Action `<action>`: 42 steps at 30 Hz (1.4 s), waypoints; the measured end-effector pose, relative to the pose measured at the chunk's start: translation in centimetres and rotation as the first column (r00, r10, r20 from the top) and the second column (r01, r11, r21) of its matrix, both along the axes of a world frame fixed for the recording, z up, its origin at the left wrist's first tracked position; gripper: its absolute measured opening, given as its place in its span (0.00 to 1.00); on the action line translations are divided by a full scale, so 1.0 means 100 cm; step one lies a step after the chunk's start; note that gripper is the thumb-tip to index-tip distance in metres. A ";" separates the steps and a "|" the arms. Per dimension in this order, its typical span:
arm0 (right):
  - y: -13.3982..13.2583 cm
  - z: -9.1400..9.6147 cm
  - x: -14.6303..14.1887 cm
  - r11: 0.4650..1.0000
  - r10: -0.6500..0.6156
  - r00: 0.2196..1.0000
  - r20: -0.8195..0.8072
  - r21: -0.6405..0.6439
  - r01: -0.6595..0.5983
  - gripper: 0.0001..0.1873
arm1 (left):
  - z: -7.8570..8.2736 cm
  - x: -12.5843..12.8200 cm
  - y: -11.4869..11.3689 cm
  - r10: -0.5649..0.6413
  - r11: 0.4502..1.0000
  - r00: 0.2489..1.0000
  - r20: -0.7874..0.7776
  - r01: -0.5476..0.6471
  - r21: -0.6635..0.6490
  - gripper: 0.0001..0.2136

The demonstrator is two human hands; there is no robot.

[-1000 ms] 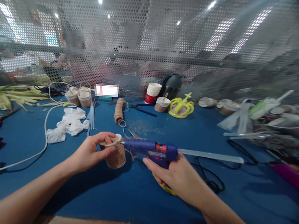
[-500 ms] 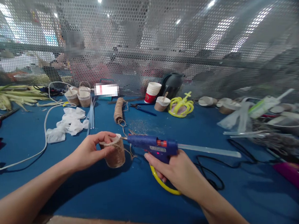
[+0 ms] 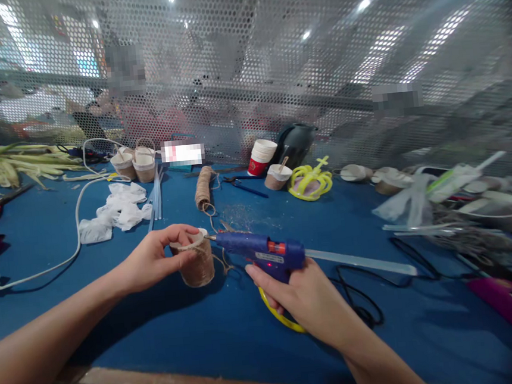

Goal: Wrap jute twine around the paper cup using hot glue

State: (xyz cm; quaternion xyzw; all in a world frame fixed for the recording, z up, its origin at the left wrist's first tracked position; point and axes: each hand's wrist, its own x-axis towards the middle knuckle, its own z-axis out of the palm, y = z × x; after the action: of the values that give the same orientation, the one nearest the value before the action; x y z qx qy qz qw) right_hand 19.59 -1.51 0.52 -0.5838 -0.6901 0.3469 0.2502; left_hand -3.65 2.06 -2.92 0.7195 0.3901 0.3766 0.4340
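My left hand [image 3: 158, 257] pinches the rim of a twine-wrapped paper cup [image 3: 198, 267], fingers inside and thumb outside. The cup's white inner rim shows at the top. In my right hand [image 3: 298, 296] is a blue glue gun [image 3: 261, 250], its small red light on. A clear glue stick [image 3: 360, 260] sticks out of its back. The gun's metal nozzle is at the cup's upper right rim; whether it touches I cannot tell. Loose twine trails beside the cup, toward a roll of twine [image 3: 202, 187] lying behind it.
White crumpled tissues [image 3: 120, 208] and glue sticks [image 3: 157, 194] lie at left, near finished-looking small cups [image 3: 145, 166]. Pliers [image 3: 249, 188], a yellow crown-shaped piece [image 3: 311, 181] and stacked paper cups [image 3: 262, 155] stand farther back. A black cord [image 3: 359, 296] lies on the right.
The glue gun has shifted very slightly left along the cup's rim. My left hand and the cup have hardly moved.
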 end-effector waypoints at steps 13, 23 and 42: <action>0.000 0.005 -0.002 0.998 -0.038 0.999 0.009 -0.043 0.039 0.17 | 0.000 0.000 -0.001 0.007 1.000 1.000 -0.015 -0.007 0.002 0.09; 0.000 0.004 -0.002 0.999 -0.021 0.999 -0.025 -0.030 0.020 0.18 | 0.001 0.000 0.000 0.001 1.000 1.000 -0.011 -0.001 0.005 0.10; -0.003 0.001 -0.004 1.000 0.028 0.998 -0.062 0.006 -0.027 0.16 | 0.002 0.000 -0.001 0.009 1.000 1.000 -0.008 -0.009 0.003 0.10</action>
State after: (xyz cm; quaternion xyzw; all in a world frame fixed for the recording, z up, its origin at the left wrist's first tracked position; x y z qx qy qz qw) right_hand 19.22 -1.83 0.64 -0.5626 -0.6908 0.3666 0.2680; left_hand -3.61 2.00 -2.70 0.7199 0.3947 0.3761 0.4296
